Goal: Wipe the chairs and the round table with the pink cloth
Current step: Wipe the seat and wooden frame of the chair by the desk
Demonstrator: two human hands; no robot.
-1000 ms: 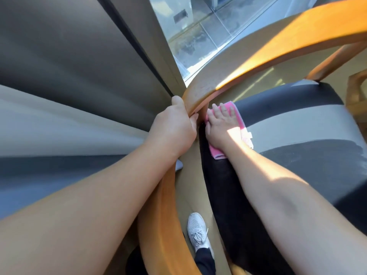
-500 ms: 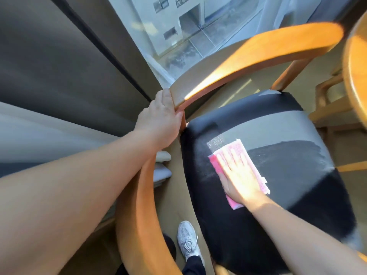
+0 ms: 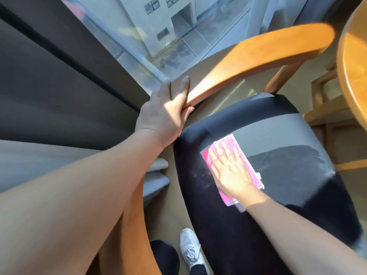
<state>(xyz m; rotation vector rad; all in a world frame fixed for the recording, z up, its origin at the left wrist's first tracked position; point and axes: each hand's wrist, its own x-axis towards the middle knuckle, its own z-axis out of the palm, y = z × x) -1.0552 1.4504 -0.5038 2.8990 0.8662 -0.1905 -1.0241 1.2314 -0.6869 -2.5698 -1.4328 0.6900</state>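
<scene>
A wooden armchair has a curved orange back rail point(image 3: 258, 54) and a black padded seat point(image 3: 278, 165). A folded pink cloth point(image 3: 229, 141) lies on the left middle of the seat. My right hand point(image 3: 230, 171) presses flat on the cloth, fingers straight and pointing away from me. My left hand point(image 3: 164, 114) rests on the bend of the rail, fingers stretched along its top and thumb at its inner edge. The round wooden table point(image 3: 353, 62) shows at the right edge.
A window point(image 3: 178, 36) and a dark wall panel stand just behind the chair at the left. Part of a second wooden chair point(image 3: 325, 112) sits under the table at the right. My white shoe point(image 3: 190, 249) is on the floor between rail and seat.
My right hand slid the cloth from the seat's back left corner toward the middle. My left hand's fingers loosened from a curled grip on the rail to lying stretched on it.
</scene>
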